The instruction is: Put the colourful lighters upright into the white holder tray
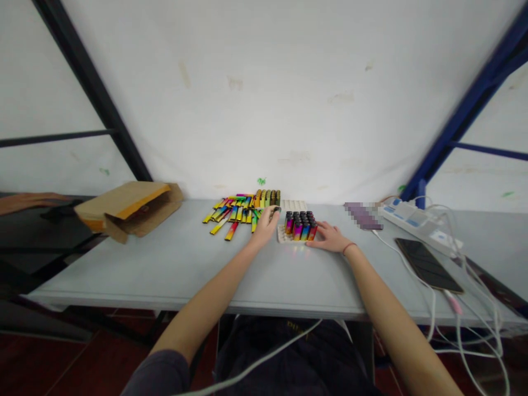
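A pile of rainbow-coloured stick-shaped items (pixel 233 213) lies on the grey table (pixel 165 264) near the wall. My left hand (pixel 266 223) is closed on one such item at the pile's right edge. A white tray (pixel 281 235) holds several of these items standing upright, black caps up. My right hand (pixel 330 237) rests flat on the table against the tray's right side, fingers touching it. Behind the tray sit a row of upright yellowish items (pixel 268 197) and another white tray (pixel 293 205).
A torn cardboard box (pixel 127 209) lies at the left. To the right are a blurred purple object (pixel 363 214), a power strip (pixel 416 220), a dark phone (pixel 429 264) and several white cables trailing over the table's right edge.
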